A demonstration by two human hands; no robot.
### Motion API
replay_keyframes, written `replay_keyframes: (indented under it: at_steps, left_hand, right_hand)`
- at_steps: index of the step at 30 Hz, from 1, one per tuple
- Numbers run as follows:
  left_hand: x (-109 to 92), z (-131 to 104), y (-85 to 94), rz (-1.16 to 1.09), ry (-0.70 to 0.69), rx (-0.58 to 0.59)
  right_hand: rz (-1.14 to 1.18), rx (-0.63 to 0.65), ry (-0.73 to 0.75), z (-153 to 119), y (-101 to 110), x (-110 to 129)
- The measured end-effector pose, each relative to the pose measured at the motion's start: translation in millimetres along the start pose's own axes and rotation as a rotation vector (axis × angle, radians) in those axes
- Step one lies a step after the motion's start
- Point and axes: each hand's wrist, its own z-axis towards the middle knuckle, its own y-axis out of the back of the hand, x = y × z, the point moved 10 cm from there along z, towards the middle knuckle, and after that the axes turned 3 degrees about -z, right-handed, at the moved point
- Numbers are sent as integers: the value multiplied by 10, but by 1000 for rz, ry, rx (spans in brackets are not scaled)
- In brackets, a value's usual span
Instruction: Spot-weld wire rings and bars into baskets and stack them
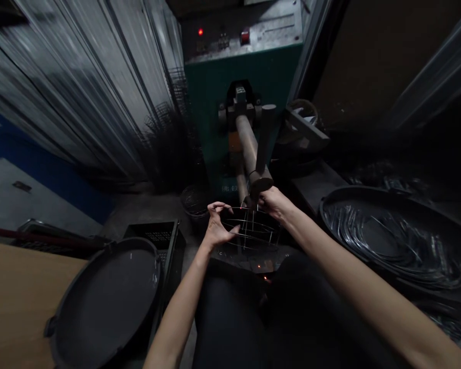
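A round wire frame [249,231] of thin metal rods and rings sits under the electrode arm [249,146] of a green spot welder [205,97]. My left hand [218,229] grips the frame's left side, fingers at the upper ring and thumb lower down. Its grip spans several of the rings. At the frame's upper right, right by the electrode tip, my right hand [274,203] is closed on the wire; the electrode partly hides its fingers. A small red glow shows where the frame meets the electrode, and orange sparks [262,271] appear below.
To the right, a wide dark pan [330,197] holds many bent wire rings [392,246]. A round black tray [103,302] stands at left, by a plastic crate [172,241]. Wire bundles [169,133] lean against the corrugated wall. A red lamp glows atop the welder.
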Motion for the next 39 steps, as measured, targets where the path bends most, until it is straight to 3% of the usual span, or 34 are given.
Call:
replay_keyframes:
  at_steps: [11,17,24,28,31,33,35,37,39]
  left_hand:
    - [90,48,44,-57,16,-11]
    - [174,49,47,-28,64,36]
    - [30,29,-83,61,9,165]
    - [-54,-244,-164,198,8,441]
    - [-78,-430,-156,131,187,564]
    - [-191,-431,-210,6,303,495]
    - [-393,-388,-394,-111,344,399]
    - [-574,-369,-612,-204,379,306]
    - [-677,-404,-757,-260,434,247]
  right_hand:
    - [-38,-44,-39,116,-34,-49]
    - [-31,-75,-101,127,46,-88]
    - [-44,-54,-208,349,241,213]
    - [-38,32,-202,-18,405,302]
    - [-191,98,-56,-534,430,199]
    - [-413,112,113,-879,306,80]
    - [-675,100,280,-1177,89,-69]
    - [-913,124,356,-1398,-112,-259]
    - [-1058,255,371,-1582,-204,-411]
